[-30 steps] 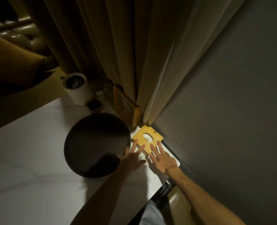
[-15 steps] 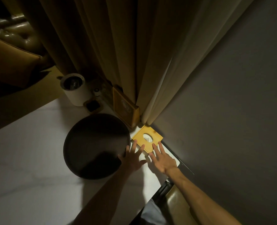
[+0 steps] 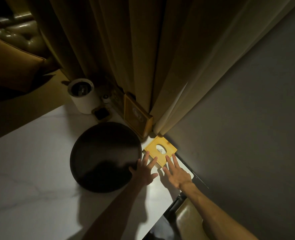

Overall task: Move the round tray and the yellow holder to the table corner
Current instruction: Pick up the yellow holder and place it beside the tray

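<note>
A dark round tray [image 3: 105, 156] lies flat on the white marble table [image 3: 31, 179]. To its right, in the table's far corner by the grey wall, sits the yellow holder [image 3: 159, 151], a square box with an oval hole showing white tissue. My left hand [image 3: 144, 172] is spread flat between tray and holder, its thumb at the tray's rim and its fingertips at the holder's near-left edge. My right hand [image 3: 175, 173] is spread too, fingertips touching the holder's near edge. Neither hand grips anything.
A white cylindrical container [image 3: 83, 96], a small dark square object [image 3: 101, 114] and an upright yellow framed box [image 3: 136, 116] stand behind the tray against the curtains [image 3: 126, 58]. The grey wall [image 3: 247, 118] bounds the table's right edge. A padded seat [image 3: 190, 222] is below.
The holder has slid a little farther into the corner, and both hands have followed it with fingers spread. The tray has barely moved.
</note>
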Demonstrator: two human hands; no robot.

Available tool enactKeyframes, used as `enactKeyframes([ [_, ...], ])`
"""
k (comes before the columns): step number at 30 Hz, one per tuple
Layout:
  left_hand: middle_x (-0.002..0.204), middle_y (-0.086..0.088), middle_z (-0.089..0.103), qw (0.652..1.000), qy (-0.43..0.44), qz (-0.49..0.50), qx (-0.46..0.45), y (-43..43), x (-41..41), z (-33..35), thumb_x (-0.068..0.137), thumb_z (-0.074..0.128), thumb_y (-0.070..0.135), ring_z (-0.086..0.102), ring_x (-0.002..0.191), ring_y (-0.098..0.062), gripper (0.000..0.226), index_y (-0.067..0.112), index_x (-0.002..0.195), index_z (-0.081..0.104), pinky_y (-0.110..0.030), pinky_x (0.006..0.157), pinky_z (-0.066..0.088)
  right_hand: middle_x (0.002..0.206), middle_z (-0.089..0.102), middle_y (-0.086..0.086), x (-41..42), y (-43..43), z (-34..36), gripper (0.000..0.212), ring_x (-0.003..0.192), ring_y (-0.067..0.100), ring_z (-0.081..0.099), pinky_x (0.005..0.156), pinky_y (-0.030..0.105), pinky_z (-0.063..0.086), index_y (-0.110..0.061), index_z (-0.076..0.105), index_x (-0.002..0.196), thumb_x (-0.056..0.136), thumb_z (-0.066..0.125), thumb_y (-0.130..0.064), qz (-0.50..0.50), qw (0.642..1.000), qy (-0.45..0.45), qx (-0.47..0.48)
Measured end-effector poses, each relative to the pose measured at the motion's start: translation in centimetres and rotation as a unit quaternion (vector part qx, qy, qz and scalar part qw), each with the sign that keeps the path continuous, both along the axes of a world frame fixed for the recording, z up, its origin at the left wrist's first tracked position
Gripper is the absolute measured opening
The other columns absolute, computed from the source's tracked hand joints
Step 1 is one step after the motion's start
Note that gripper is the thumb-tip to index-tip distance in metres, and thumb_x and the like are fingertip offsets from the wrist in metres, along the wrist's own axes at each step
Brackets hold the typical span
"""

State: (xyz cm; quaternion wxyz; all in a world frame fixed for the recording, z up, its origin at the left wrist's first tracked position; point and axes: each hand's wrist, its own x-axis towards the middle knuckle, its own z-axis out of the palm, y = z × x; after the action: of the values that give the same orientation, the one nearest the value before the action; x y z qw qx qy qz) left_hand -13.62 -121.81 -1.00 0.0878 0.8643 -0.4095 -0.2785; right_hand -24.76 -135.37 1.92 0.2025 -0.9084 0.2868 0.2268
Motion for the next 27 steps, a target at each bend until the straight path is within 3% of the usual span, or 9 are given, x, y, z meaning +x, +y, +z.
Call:
enactKeyframes([
  [10, 0.162, -0.001, 0.008, 1.0, -0.018, -0.007, 0.004, -0.2, 0.6, -0.5, 0.083, 0.06, 0.053, 0.027, 0.141, -0.035, 0.074, 0.045, 0.144, 0.02, -0.073, 0.103, 0.03, 0.159, -0.027, -0.01, 0.0, 0.0, 0.4, 0.063, 0.124, 0.013, 0.049, 0.079, 0.025, 0.055, -0.039, -0.015, 0.15, 0.097, 0.014, -0.058, 0.01, 1.0, -0.002, -0.001],
  [14, 0.162, 0.0, 0.006, 1.0, -0.014, -0.011, 0.006, -0.1, 0.7, -0.9, 0.083, 0.06, 0.051, 0.025, 0.142, -0.035, 0.074, 0.046, 0.144, 0.018, -0.074, 0.101, 0.03, 0.156, -0.03, -0.013, 0.0, -0.1, 0.7, 0.063, 0.119, 0.015, 0.054, 0.068, 0.021, 0.047, -0.04, -0.012, 0.151, 0.097, 0.014, -0.058, 0.008, 1.0, -0.006, 0.009],
  [22, 0.162, -0.001, 0.001, 0.999, -0.015, -0.029, 0.003, -0.1, 1.2, -1.5, 0.089, 0.048, 0.055, 0.019, 0.145, -0.034, 0.068, 0.046, 0.145, 0.012, -0.07, 0.105, 0.028, 0.16, -0.026, -0.012, -0.3, -0.6, -0.5, 0.066, 0.105, 0.012, 0.057, 0.077, 0.029, 0.056, -0.044, -0.016, 0.148, 0.09, 0.008, -0.066, -0.004, 1.0, 0.008, 0.014],
  [27, 0.16, -0.006, 0.018, 0.999, 0.006, -0.008, -0.046, 0.3, 1.1, -2.8, 0.085, 0.052, 0.057, 0.034, 0.138, -0.036, 0.069, 0.05, 0.141, 0.013, -0.077, 0.095, 0.032, 0.16, -0.025, -0.011, -0.4, -0.8, -0.9, 0.064, 0.098, 0.011, 0.058, 0.073, 0.026, 0.054, -0.045, -0.015, 0.148, 0.093, 0.009, -0.064, -0.004, 1.0, 0.008, 0.012],
])
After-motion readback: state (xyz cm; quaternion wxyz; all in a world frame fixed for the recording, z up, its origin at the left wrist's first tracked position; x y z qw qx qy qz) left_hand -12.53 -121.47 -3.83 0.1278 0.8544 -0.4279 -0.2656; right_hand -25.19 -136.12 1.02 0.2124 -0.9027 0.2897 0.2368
